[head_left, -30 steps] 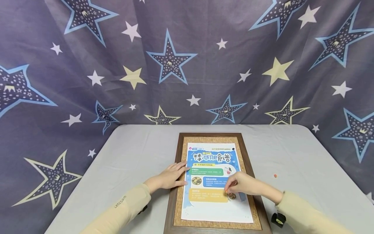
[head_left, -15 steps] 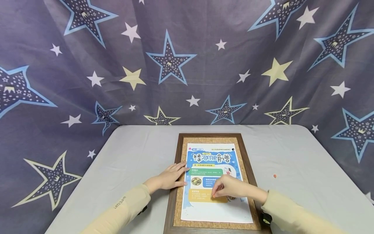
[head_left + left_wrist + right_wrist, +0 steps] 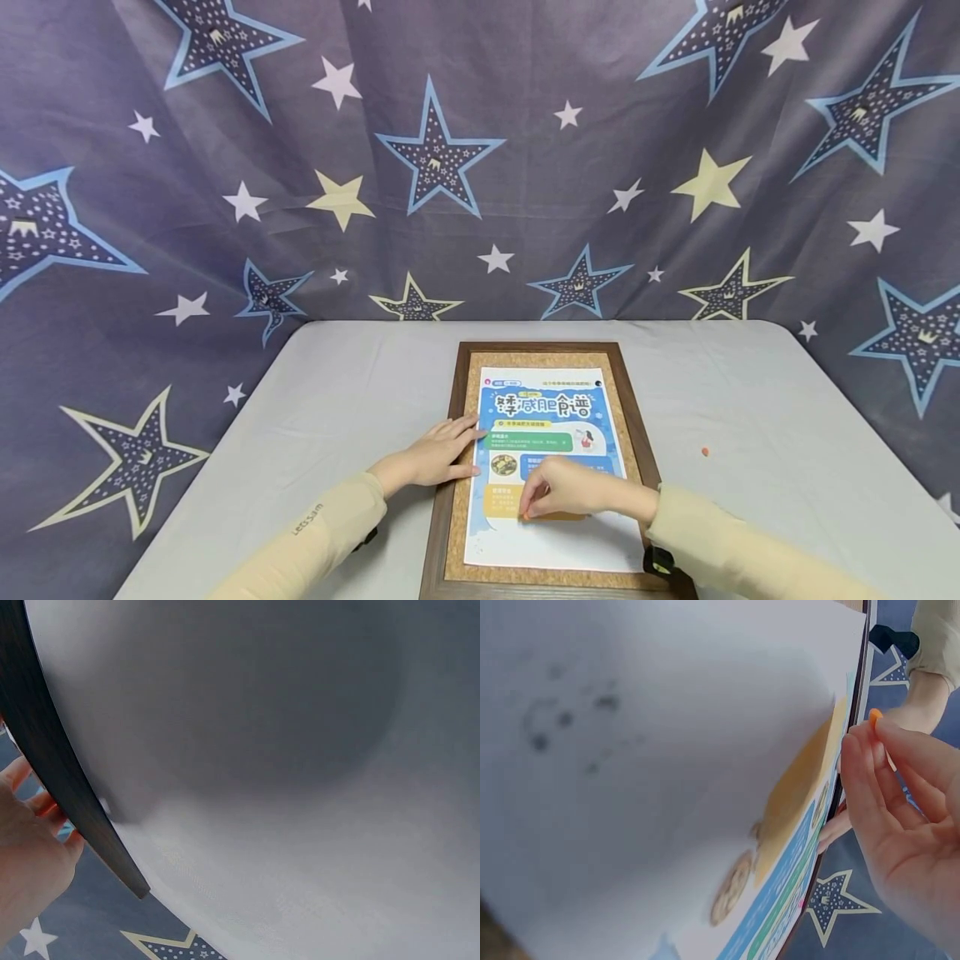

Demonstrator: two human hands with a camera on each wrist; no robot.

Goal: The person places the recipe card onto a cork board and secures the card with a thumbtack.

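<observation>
A printed poster (image 3: 555,546) lies on a cork board (image 3: 457,550) with a dark brown wooden frame (image 3: 636,425). My left hand (image 3: 431,454) rests across the left side of the frame, fingertips on the poster's left edge; the left wrist view shows this hand (image 3: 37,847) beside the frame. Over the poster's lower half, my right hand (image 3: 562,487) pinches a small orange pushpin (image 3: 875,716) between thumb and fingers. Its point is hidden. A pink pushpin (image 3: 487,381) sits at the poster's upper left corner, a black pushpin (image 3: 598,383) at the upper right.
Right of the board, a small orange-red piece (image 3: 705,452) lies on the grey table cover (image 3: 360,375). A dark curtain with stars (image 3: 480,233) hangs behind the table and along both sides.
The right hand has moved left and slightly nearer across the poster with the orange pushpin, from the right side toward the lower left. The left hand stays in place.
</observation>
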